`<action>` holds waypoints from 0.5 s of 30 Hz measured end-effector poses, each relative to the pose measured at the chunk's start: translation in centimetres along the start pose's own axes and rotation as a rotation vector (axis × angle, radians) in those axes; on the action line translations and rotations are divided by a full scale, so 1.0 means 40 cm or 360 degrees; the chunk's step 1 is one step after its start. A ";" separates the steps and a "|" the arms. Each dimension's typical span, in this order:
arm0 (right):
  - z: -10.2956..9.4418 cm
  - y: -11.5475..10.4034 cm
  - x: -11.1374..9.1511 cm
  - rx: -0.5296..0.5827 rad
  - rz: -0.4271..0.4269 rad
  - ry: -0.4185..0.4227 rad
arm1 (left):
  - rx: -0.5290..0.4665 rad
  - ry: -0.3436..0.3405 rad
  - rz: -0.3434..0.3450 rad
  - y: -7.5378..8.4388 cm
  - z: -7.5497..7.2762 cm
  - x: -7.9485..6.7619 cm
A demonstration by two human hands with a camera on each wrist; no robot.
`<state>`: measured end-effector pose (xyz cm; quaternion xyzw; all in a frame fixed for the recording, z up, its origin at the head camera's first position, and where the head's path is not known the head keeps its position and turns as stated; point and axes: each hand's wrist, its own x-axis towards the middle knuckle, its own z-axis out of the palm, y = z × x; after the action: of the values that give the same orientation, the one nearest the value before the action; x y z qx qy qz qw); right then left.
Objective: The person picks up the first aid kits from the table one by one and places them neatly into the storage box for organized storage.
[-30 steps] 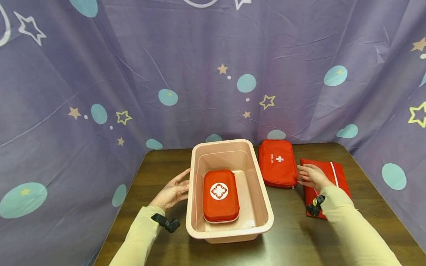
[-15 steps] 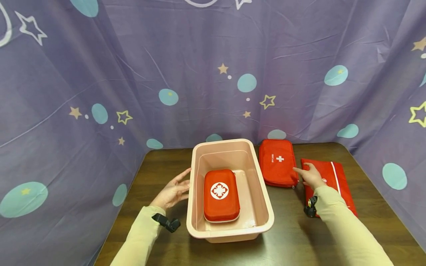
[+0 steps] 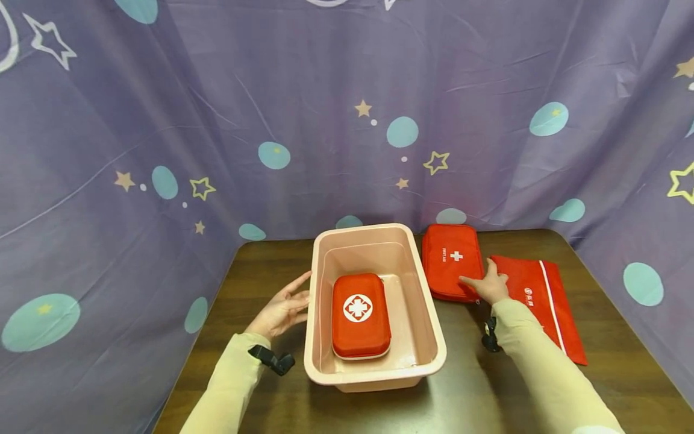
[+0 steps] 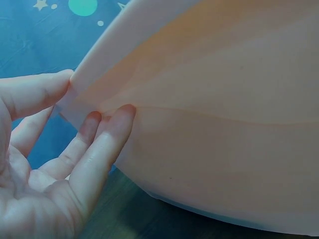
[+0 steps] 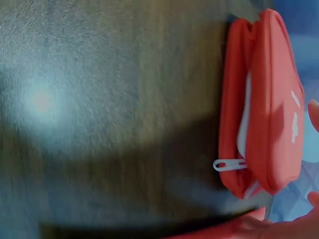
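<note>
A pink plastic bin (image 3: pixel 434 325) stands mid-table with a red hard first aid case (image 3: pixel 360 343) lying inside, its white cross emblem up. My left hand (image 3: pixel 282 312) is at the bin's left side. In the left wrist view its long, extended fingers (image 4: pixel 102 154) touch the outer wall and rim. My right hand (image 3: pixel 492 286), thumb and fingers spread, hovers at the near right corner of a red soft first aid pouch (image 3: pixel 452 274). In the right wrist view the pouch (image 5: pixel 279 129) shows its zip pull, with fingertips (image 5: pixel 315 115) at the right edge.
A flat red fabric bag (image 3: pixel 534 289) with a white stripe lies right of the pouch, partly under my right forearm. The brown wooden table (image 3: pixel 466 374) ends at a purple patterned curtain (image 3: pixel 347 120) behind and on both sides.
My right hand has moved left from over the flat red bag to the pouch's near corner, its thumb and fingers spreading. My left hand and the bin have stayed in place.
</note>
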<state>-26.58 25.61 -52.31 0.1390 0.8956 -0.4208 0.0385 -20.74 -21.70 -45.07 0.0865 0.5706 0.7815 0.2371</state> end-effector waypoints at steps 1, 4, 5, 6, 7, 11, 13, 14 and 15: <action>0.005 -0.001 0.001 0.0003 0.0000 0.0001 | 0.0004 -0.0002 0.0002 -0.001 0.000 0.001; 0.018 -0.007 0.000 0.0000 0.0007 -0.0012 | 0.0000 0.0012 -0.0014 -0.002 0.000 0.006; 0.019 -0.011 -0.002 0.0008 0.0025 -0.0048 | -0.0003 0.0018 -0.0022 -0.003 0.001 0.007; 0.023 -0.013 -0.003 0.0000 0.0034 -0.0058 | -0.0005 0.0028 -0.0029 -0.003 0.002 0.007; 0.025 -0.015 -0.003 -0.0016 0.0038 -0.0066 | -0.0008 0.0036 -0.0035 -0.004 0.003 0.007; 0.037 -0.019 0.003 -0.0060 0.0061 -0.0093 | -0.0016 0.0050 -0.0039 -0.003 0.005 0.004; 0.042 -0.018 0.010 -0.0074 0.0065 -0.0091 | -0.0017 0.0048 -0.0032 -0.002 0.003 0.003; 0.046 -0.016 0.013 -0.0075 0.0067 -0.0089 | -0.0017 0.0051 -0.0032 -0.001 0.003 0.003; 0.049 -0.015 0.017 -0.0076 0.0071 -0.0088 | -0.0017 0.0053 -0.0031 -0.001 0.002 0.002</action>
<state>-27.47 23.89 -53.27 0.1464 0.9007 -0.4019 0.0758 -20.77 -21.57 -45.07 0.0668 0.5711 0.7834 0.2358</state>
